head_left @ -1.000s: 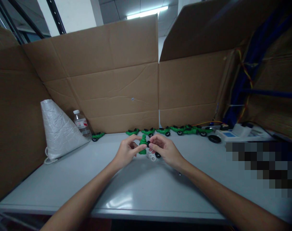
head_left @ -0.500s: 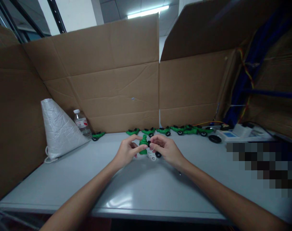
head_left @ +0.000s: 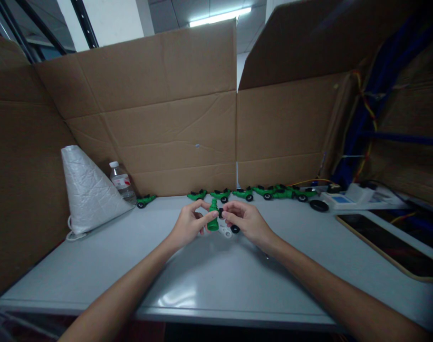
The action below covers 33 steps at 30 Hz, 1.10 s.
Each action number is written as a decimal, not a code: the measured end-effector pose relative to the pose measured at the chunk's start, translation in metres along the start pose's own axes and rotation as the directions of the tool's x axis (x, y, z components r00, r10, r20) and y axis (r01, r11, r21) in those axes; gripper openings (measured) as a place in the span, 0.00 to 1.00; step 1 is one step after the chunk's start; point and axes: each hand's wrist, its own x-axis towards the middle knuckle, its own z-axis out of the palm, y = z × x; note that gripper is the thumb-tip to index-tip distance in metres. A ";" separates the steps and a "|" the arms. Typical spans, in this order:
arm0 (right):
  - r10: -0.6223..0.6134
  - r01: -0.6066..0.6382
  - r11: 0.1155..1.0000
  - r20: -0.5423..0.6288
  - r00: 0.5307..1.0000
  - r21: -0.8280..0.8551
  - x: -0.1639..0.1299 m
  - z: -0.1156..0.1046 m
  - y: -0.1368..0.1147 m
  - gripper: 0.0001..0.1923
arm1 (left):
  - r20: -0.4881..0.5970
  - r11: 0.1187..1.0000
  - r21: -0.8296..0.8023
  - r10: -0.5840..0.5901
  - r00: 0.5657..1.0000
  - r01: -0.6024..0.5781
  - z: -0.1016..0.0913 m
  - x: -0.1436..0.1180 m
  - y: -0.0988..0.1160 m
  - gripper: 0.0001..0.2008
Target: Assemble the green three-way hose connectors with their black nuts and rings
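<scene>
Over the middle of the table, my left hand pinches a green toy car body between thumb and fingers. My right hand is closed on a small black part and holds it against the right side of the green body. The fingertips partly cover that part, so its exact shape is hard to make out. Just below the hands, white ring-shaped pieces lie on the table beside a black tyre.
Several green toy cars line the back edge, with another toy car by the water bottle. A silvery bag stands left. At right are a black ring, a power strip and a phone. Cardboard walls enclose the table.
The green body has tilted slightly between my fingers. Both hands stay in nearly the same place, still holding their parts together.
</scene>
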 end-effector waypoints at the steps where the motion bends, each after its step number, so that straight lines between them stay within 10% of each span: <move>1: 0.001 -0.001 1.000 0.001 1.000 0.000 0.000 0.000 0.001 0.17 | 0.002 1.000 -0.007 -0.002 1.000 0.002 0.000 0.000 0.000 0.23; 33: 0.042 -0.042 0.999 0.025 0.999 0.026 0.000 -0.007 0.000 0.21 | 0.042 0.995 -0.098 -0.008 0.999 0.012 0.003 0.003 0.003 0.25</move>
